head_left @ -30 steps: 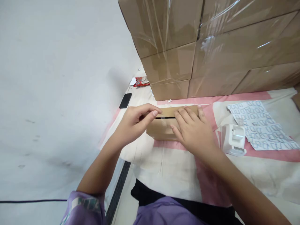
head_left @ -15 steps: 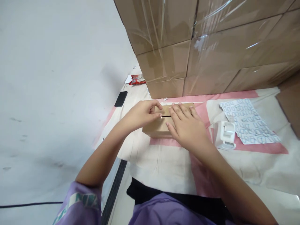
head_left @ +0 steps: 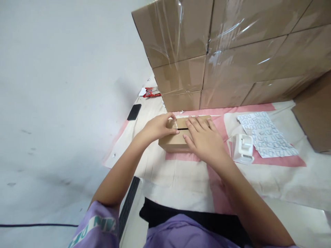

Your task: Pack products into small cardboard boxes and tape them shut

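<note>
A small brown cardboard box (head_left: 172,142) lies on a pink and cream cloth (head_left: 186,175) in front of me. My right hand (head_left: 205,139) rests flat on the box's top with its fingers stretched out. My left hand (head_left: 157,126) is at the box's left end, fingers curled and pinched on the flap edge beside a dark slit in the top. Both forearms reach in from below.
A tall stack of film-wrapped cartons (head_left: 219,51) stands just behind the box. To the right lie a white handheld device (head_left: 241,148) and a sheet of stickers (head_left: 266,134). A black phone (head_left: 134,112) and a red wrapper (head_left: 152,92) lie at the left. Another carton (head_left: 314,113) sits far right.
My left hand has slid closer along the box's left end and its fingers have curled tighter on the flap. The right hand stays flat on top. The view has shifted slightly.
</note>
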Demonstrator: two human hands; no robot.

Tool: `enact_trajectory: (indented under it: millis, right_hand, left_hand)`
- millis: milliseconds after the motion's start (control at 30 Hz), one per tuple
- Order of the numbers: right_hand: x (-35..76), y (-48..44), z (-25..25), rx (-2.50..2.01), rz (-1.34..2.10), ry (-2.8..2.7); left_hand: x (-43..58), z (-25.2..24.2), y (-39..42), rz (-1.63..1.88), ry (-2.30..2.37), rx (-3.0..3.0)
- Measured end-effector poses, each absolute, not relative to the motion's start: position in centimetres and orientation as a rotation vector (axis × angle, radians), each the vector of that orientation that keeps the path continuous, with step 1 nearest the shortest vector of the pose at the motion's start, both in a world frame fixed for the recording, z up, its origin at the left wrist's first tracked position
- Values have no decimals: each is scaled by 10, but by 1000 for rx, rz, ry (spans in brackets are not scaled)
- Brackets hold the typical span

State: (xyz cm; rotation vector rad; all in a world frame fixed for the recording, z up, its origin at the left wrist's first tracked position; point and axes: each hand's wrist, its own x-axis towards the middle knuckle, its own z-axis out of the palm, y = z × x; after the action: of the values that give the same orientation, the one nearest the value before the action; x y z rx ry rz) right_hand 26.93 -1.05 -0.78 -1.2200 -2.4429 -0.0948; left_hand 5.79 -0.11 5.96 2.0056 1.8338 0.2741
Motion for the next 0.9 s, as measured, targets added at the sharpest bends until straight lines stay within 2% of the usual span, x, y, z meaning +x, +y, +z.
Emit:
enact_trajectory:
  millis: [133, 300, 433, 600, 700, 900]
  right_hand:
    - [270, -11, -7, -1203, -89, -2423]
    - [269, -11, -5, -1245, -72, -2419]
    - [269, -11, -4, -1246, -76, -2440]
    - [270, -11, -7, -1232, -79, -2396]
    - [269, -11, -10, -1262, -67, -2369]
    - [269, -9, -13, -1275, -49, -2344]
  left_hand:
    - [51, 52, 8, 363, 1911, 2101]
    - [45, 32, 17, 402, 1640, 1897]
    - [48, 17, 19, 557, 1697, 1856]
    - [54, 11, 23, 585, 1738, 1946]
    - [55, 13, 26, 549, 1778, 1974]
    - [36, 26, 19, 355, 1559, 2002]
